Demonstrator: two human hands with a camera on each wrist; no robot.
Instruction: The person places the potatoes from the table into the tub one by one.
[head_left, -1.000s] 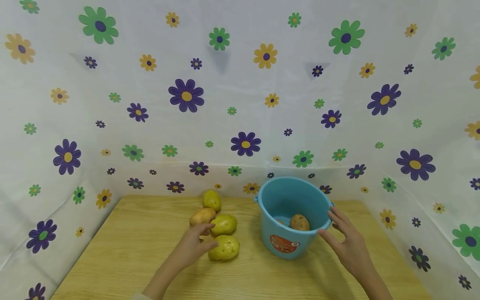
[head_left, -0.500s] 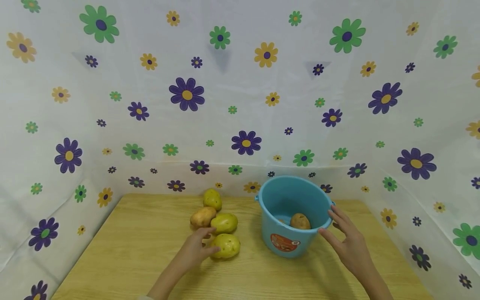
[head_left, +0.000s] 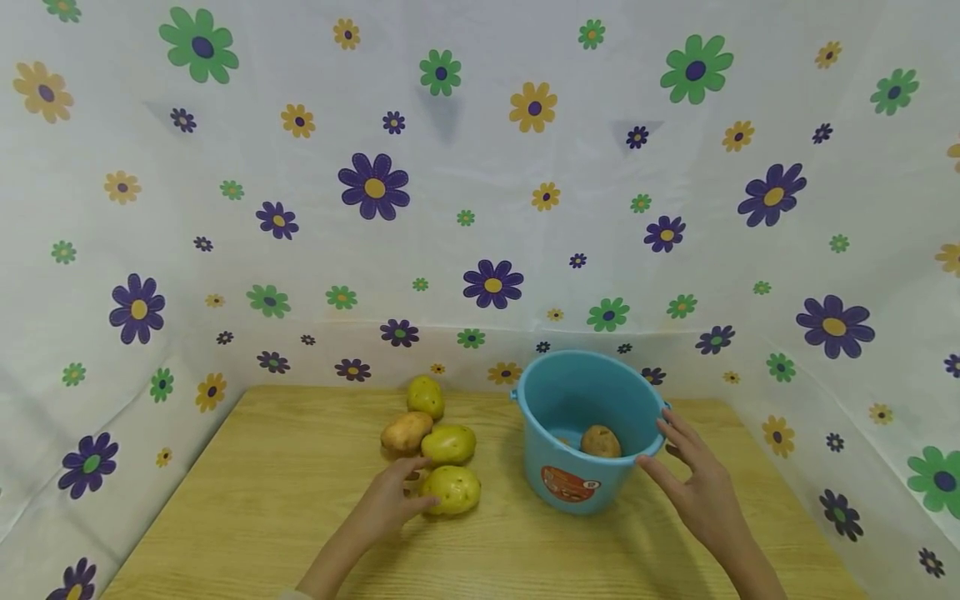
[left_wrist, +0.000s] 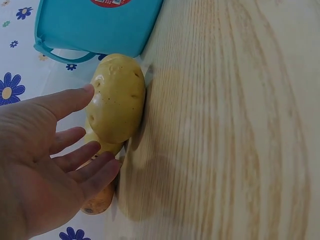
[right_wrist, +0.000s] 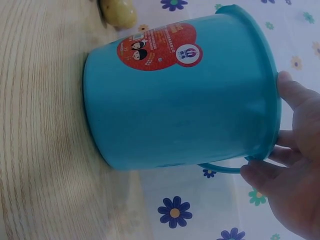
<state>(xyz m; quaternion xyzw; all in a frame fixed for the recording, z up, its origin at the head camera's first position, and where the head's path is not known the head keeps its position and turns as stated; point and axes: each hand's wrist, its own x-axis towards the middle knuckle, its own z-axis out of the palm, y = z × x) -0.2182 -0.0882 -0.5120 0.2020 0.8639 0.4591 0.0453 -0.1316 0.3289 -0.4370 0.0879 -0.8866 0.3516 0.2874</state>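
My left hand (head_left: 386, 504) is at the left side of the nearest yellow-green potato (head_left: 454, 490), fingers spread and thumb apart. In the left wrist view this potato (left_wrist: 119, 97) lies beside the thumb, not enclosed by the fingers; whether they touch is unclear. Behind it rest another yellow-green potato (head_left: 450, 445), a browner one (head_left: 407, 433) and a third yellow-green one (head_left: 426, 397). My right hand (head_left: 701, 492) rests its thumb and fingertips against the rim of a blue bucket (head_left: 622, 487). Inside the bucket sits a brown potato (head_left: 600, 442), with a sliver of something similar beside it, mostly hidden.
The bucket stands upright on the wooden table (head_left: 300, 483), right of the potatoes. Its handle (right_wrist: 220, 168) hangs down at the side in the right wrist view. A white flower-patterned sheet (head_left: 450, 250) encloses the back and both sides.
My left hand has come slightly nearer the table's front, now lower beside the nearest potato. The right hand stays at the bucket's rim. The head view has tilted a little.
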